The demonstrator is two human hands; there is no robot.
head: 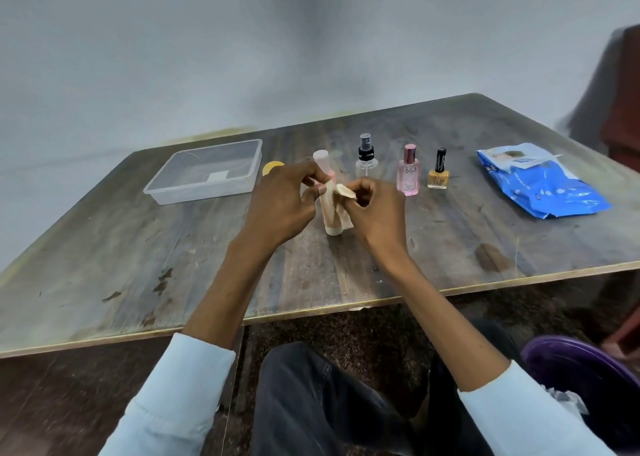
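A tall beige bottle (329,213) with a clear cap (321,159) stands upright near the middle of the wooden table (138,265). My left hand (280,203) grips its upper part. My right hand (372,210) pinches a stained beige wipe (345,196) that lies against the bottle's right side and hangs down to its base.
A clear plastic tray (204,170) sits at the left, with a yellow round object (272,167) beside it. Behind my hands stand a clear spray bottle (366,158), a pink perfume bottle (409,171) and a yellow nail polish (438,175). A blue wipes pack (540,182) lies at the right. A purple bin (581,369) is by my right leg.
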